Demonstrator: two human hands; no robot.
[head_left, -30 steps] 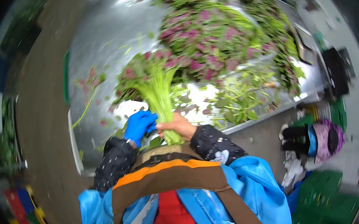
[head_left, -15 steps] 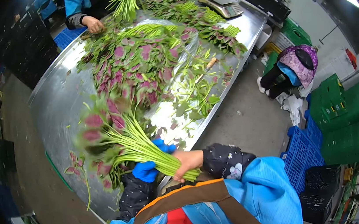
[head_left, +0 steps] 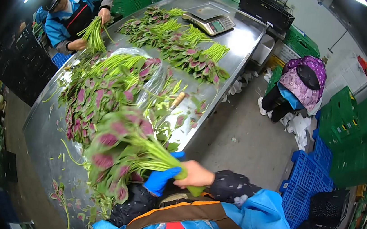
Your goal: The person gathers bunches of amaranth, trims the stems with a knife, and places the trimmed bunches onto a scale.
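- Since the earlier frame, the leafy bunch has swung a little, its leaf end now farther up in view, and the scale has come more fully into sight.
- Both hands are closed on that bunch: the left hand, in a blue glove, has its grip clamped around the stems, and the right hand, bare, has its grip clamped nearer the cut ends. The bunch is held tilted over the near edge of the table, its purple-centred leaves blurred.
- On the scale a small display is visible, its digits too small to read. Tags on the green crates at the right cannot be read either, nor can any writing on the black box beyond the scale.
- Shiny metal forms the tabletop, strewn with loose leaves and stem bits. It bears a large pile of greens, a clear plastic sheet beside it, a wooden handle among scraps, and a row of bunches near the scale.
- Across the table a co-worker in blue holds pale green stems.
- Grey floor shows at the right, where another person bends near white scraps; blue plastic pallets and black crates stand nearer.
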